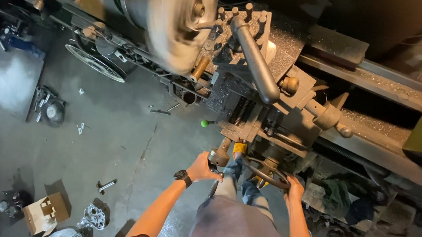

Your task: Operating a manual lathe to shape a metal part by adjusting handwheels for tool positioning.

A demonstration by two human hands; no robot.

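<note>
The person stands at a lathe [328, 78], seen from above, with both arms reaching forward to its carriage. The left hand [202, 167], a dark watch [183, 177] on its wrist, is closed around the crank [219, 155], a stubby brownish handle that juts from the carriage front just below a yellow knob [239, 148]. The right hand [294, 188] grips the right side of the handwheel [266, 173], a dark ring set low on the apron, fingers curled over its rim. The two hands are near each other, with the person's legs in jeans between them. Above, the chuck [179, 17] is blurred with spin, close to the tool post [243, 26] and its long grey lever [255, 61]. A small green ball knob [204, 123] sticks out to the left of the carriage. On the concrete floor [116, 140] lie a cardboard box [46, 213], a metal casting [92, 217], scattered bolts and a grey plate [6, 75].
</note>
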